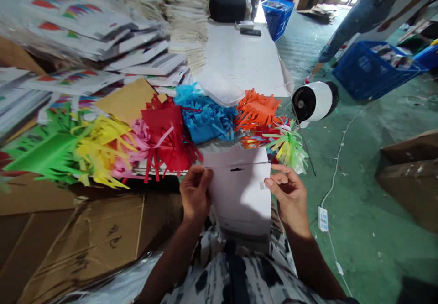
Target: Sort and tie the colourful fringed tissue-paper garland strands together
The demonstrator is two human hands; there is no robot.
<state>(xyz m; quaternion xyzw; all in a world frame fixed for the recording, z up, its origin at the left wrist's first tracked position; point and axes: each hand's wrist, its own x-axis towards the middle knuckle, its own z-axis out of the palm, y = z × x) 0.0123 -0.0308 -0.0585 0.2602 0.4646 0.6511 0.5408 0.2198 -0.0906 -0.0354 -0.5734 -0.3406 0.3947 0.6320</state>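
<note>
Stack of white paper packets (239, 194) held up over the lap, below the small white fan (315, 101) and to its left. Left hand (195, 196) closed on the left edge of the stack, thumb on the front face, fingers behind. Right hand (290, 194) closed on the right edge, thumb and forefinger pinching beside a small clear tab. Hands apart, with the whole width of the stack between them. Dark slot-shaped hole near the top of the front packet.

Left of the fan, along the table edge, heaps of fringed paper in a row: orange heap (256, 107) nearest to the fan, then blue heap (205, 119), red heap (167, 137), pink heap (137, 142), yellow heap (99, 151), and green heap (44, 155) farthest from it. Mixed bundle of coloured fringes (289, 149) just below the fan, close to the upper right corner of the stack; touching or not, cannot tell. Clear plastic lid (222, 89) left of the fan, above the blue heap. Flat brown cardboard (85, 240) far below and left of the fan. White power strip (322, 218) on the green floor straight below the fan. Blue basket (372, 69) right of the fan and a little above, with a standing person (356, 21) behind it.
</note>
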